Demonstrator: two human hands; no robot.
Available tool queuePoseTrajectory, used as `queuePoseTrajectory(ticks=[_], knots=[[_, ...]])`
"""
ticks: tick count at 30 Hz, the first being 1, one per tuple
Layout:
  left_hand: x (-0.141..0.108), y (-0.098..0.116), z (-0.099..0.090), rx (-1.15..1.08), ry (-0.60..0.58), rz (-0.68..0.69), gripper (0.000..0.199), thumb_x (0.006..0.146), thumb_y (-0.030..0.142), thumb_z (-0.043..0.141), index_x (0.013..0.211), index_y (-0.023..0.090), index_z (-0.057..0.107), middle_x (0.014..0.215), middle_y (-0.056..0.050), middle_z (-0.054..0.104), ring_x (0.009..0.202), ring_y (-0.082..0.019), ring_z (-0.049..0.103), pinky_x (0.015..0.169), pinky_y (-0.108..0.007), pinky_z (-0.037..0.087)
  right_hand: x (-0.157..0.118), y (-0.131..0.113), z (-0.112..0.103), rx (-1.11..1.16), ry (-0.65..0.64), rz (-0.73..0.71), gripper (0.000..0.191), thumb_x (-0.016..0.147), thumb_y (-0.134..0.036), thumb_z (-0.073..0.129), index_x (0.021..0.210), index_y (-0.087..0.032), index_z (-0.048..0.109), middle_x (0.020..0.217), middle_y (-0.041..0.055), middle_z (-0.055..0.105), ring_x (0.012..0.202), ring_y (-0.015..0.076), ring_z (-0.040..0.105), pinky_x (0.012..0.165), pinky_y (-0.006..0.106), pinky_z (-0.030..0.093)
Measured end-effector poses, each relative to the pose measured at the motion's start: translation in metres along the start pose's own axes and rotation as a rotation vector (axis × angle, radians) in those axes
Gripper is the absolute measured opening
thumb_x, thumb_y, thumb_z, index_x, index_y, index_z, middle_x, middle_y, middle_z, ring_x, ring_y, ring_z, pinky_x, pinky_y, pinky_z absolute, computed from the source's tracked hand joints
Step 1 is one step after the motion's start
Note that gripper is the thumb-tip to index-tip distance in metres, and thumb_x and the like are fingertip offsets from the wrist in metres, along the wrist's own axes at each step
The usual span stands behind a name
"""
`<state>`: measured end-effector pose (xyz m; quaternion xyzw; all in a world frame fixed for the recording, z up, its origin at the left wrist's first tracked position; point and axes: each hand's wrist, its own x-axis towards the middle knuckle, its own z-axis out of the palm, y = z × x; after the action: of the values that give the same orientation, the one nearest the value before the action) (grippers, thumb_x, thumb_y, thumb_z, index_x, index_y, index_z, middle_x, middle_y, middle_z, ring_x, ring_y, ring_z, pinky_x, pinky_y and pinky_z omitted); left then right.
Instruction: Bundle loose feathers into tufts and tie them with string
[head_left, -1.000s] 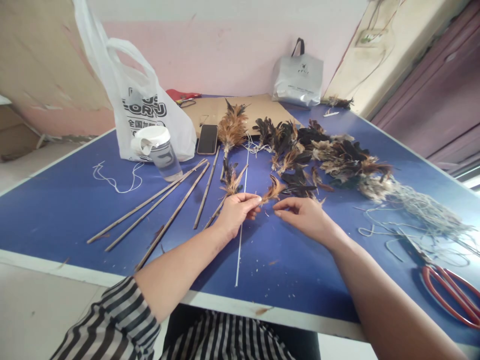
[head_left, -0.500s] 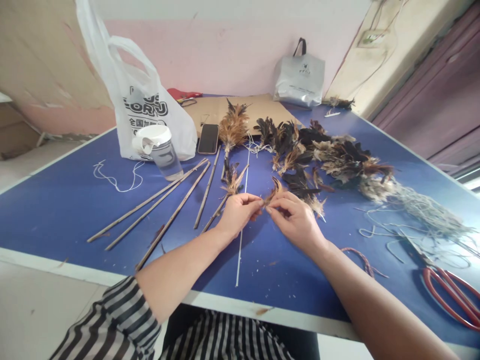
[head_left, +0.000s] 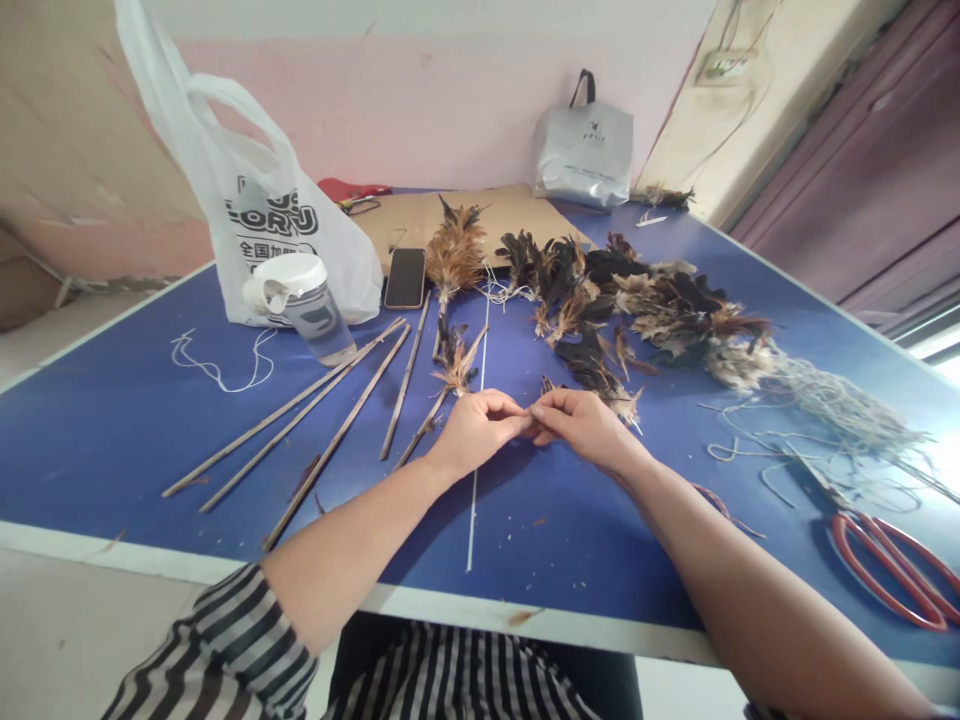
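My left hand (head_left: 478, 430) and my right hand (head_left: 589, 428) meet fingertip to fingertip over the table, both closed in a pinch. Between them they hold a small tuft of brown feathers (head_left: 549, 384); only its tip shows above my right hand, and the pinched end is hidden by fingers. Behind my left hand, a feather bundle (head_left: 457, 370) lies beside a thin stick (head_left: 421, 430). Dark feathers (head_left: 589, 365) lie just beyond my right hand. A larger brown feather bundle (head_left: 455, 255) rests farther back.
Several sticks (head_left: 341, 435) lie at left, near a lidded water cup (head_left: 319, 315) and white plastic bag (head_left: 300, 220). A phone (head_left: 406, 278) and cardboard (head_left: 510, 212) are behind. To the right are heaped feathers (head_left: 686, 305), tangled string (head_left: 847, 400) and red-handled scissors (head_left: 885, 560).
My fingertips have drawn closer together and my right hand has rolled over the feathers, so less of the tuft shows. The whole view has shifted slightly.
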<state>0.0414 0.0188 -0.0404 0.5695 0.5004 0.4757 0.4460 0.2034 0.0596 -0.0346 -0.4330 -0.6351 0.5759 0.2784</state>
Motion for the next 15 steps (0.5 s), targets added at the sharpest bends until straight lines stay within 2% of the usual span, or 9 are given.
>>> queuePoseTrajectory(ticks=[2, 5, 9, 12, 15], knots=[[0.0004, 0.0007, -0.0004, -0.078, -0.032, -0.065, 0.015, 0.066, 0.028, 0.068, 0.068, 0.013, 0.068, 0.067, -0.003, 0.062, 0.055, -0.008, 0.049, 0.051, -0.02, 0.038, -0.0007, -0.0001, -0.0015, 0.017, -0.048, 0.019, 0.022, 0.073, -0.036, 0.062, 0.07, -0.014, 0.06, 0.066, 0.0041, 0.068, 0.062, 0.013, 0.064, 0.064, 0.028, 0.054], [0.002, -0.001, -0.0025, -0.237, -0.085, -0.232, 0.019, 0.063, 0.029, 0.071, 0.07, 0.012, 0.067, 0.056, -0.001, 0.058, 0.048, -0.006, 0.045, 0.045, -0.018, 0.034, -0.0022, -0.0016, -0.0029, 0.065, -0.108, 0.049, 0.024, 0.073, -0.038, 0.062, 0.071, -0.015, 0.059, 0.069, 0.0048, 0.069, 0.067, 0.014, 0.066, 0.066, 0.029, 0.054], [0.0038, -0.0046, -0.0057, -0.351, -0.221, -0.36, 0.024, 0.059, 0.029, 0.075, 0.071, 0.01, 0.066, 0.063, -0.005, 0.063, 0.052, -0.008, 0.052, 0.044, -0.017, 0.036, -0.0032, -0.0027, -0.0036, 0.053, -0.165, 0.057, 0.021, 0.075, -0.035, 0.06, 0.072, -0.015, 0.057, 0.068, 0.0038, 0.068, 0.065, 0.0128, 0.065, 0.065, 0.029, 0.054], [0.0035, -0.0048, -0.0053, -0.302, -0.244, -0.368, 0.027, 0.06, 0.032, 0.075, 0.072, 0.009, 0.066, 0.07, -0.007, 0.066, 0.053, -0.007, 0.055, 0.046, -0.017, 0.041, -0.0047, -0.0038, -0.0038, -0.09, -0.159, 0.066, 0.015, 0.076, -0.029, 0.057, 0.072, -0.015, 0.058, 0.069, 0.004, 0.067, 0.062, 0.012, 0.063, 0.058, 0.025, 0.052], [0.0032, -0.0043, -0.003, -0.257, -0.202, -0.352, 0.027, 0.061, 0.03, 0.075, 0.072, 0.009, 0.062, 0.064, -0.006, 0.065, 0.05, -0.008, 0.056, 0.049, -0.02, 0.045, -0.0071, -0.0064, -0.006, -0.371, -0.072, -0.005, 0.014, 0.075, -0.029, 0.054, 0.071, -0.016, 0.06, 0.061, 0.0012, 0.062, 0.053, 0.0105, 0.055, 0.046, 0.021, 0.043]])
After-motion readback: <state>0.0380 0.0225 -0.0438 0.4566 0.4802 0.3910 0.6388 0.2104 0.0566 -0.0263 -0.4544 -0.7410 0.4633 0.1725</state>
